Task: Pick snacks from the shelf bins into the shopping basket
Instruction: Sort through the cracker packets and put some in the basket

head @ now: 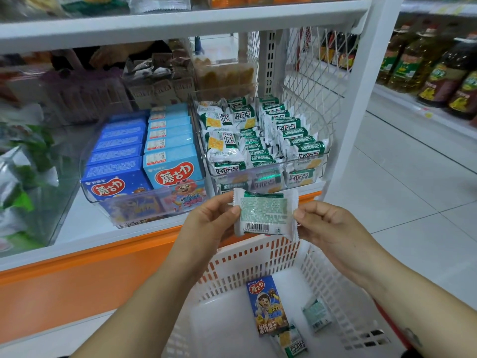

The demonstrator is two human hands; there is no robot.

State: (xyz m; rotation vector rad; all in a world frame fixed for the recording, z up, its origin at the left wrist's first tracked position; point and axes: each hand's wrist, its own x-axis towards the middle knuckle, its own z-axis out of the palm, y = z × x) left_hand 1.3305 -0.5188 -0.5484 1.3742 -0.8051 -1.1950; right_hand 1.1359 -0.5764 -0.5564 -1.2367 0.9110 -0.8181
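A green-and-white cracker packet [265, 214] is held flat, barcode side up, between my two hands, above the far rim of the white shopping basket [258, 257]. My left hand [209, 223] pinches its left edge and my right hand [327, 226] pinches its right edge. Behind it a clear bin [260, 140] on the shelf holds several packets of the same kind. In the basket lie a dark blue snack box [267, 304] and two cracker packets [316, 315], [293, 341].
A clear bin [144, 156] left of the cracker bin holds dark blue and light blue boxes. More bins stand behind. A white upright [361, 99] and wire mesh bound the shelf on the right. Oil bottles [438, 73] line a far shelf across the tiled aisle.
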